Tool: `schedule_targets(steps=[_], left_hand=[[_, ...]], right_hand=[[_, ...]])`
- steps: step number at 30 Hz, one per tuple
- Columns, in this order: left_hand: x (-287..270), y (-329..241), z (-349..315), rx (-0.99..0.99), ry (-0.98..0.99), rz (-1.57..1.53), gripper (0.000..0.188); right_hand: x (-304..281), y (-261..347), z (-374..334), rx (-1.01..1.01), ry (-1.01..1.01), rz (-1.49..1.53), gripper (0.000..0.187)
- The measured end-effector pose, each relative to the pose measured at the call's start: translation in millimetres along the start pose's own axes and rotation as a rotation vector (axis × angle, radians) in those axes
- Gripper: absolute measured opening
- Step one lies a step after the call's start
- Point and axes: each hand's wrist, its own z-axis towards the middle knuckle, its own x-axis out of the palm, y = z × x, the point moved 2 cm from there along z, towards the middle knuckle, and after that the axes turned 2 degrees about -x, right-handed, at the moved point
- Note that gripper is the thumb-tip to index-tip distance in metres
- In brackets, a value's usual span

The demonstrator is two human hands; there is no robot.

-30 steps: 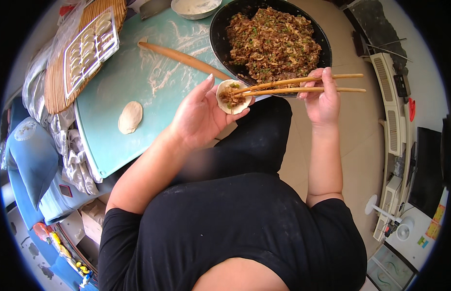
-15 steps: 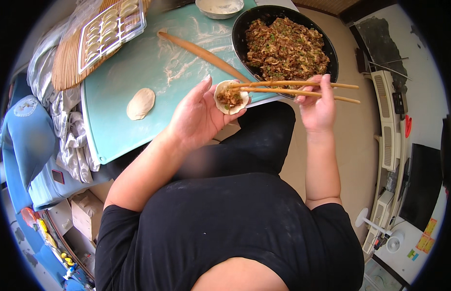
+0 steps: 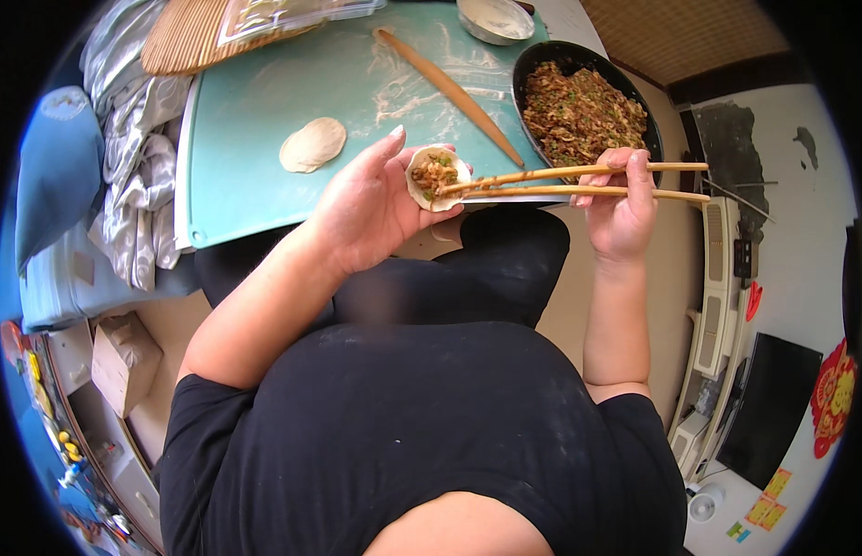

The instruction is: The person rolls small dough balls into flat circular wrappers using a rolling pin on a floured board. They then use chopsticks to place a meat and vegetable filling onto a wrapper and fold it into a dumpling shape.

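In my left hand [image 3: 361, 208] a round dumpling wrapper [image 3: 438, 204] rests on cupped fingers, the thumb raised away from it. Brown minced filling [image 3: 434, 172] with green bits sits in its middle. My right hand [image 3: 623, 218] grips a pair of wooden chopsticks [image 3: 551, 173] pointing left, their tips at the filling's right side. Beyond that hand stands a black pan [image 3: 518, 97] heaped with the same mince [image 3: 584, 111]. Flat dough wrappers [image 3: 312, 145] lie on the green mat [image 3: 232, 190], left of my left hand.
A wooden rolling pin [image 3: 454, 93] lies slanted across the floured mat. At the back are a bowl [image 3: 496, 23] with white flour, and a clear tray [image 3: 306, 13] on a woven bamboo mat [image 3: 185, 44]. Silvery cloth [image 3: 139, 176] bunches at the left edge.
The view has shifted, so the table's things appear farther right and higher. The chopstick tips have drawn back slightly toward the wrapper's right edge. Both hands keep their hold.
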Motion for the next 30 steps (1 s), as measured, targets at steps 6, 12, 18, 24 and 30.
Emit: schedule_targets(steps=[6, 12, 18, 24, 30], left_hand=[[-10, -1, -28, 0.022, -0.051, 0.031, 0.053], [-20, -1, -43, 0.068, -0.038, -0.028, 0.059], [-26, 1, -45, 0.045, 0.016, -0.056, 0.059], [-29, 4, -47, 0.085, -0.022, 0.016, 0.058], [-27, 6, -45, 0.162, -0.129, 0.135, 0.057]], right_hand=[[31, -14, 4, 0.021, 0.082, -0.054, 0.032], [40, -19, 1, 0.027, 0.125, -0.016, 0.035], [44, -26, 0, 0.081, 0.094, -0.006, 0.035], [49, -35, -9, 0.114, -0.006, -0.054, 0.035], [64, -30, -15, -0.045, 0.064, -0.13, 0.037]])
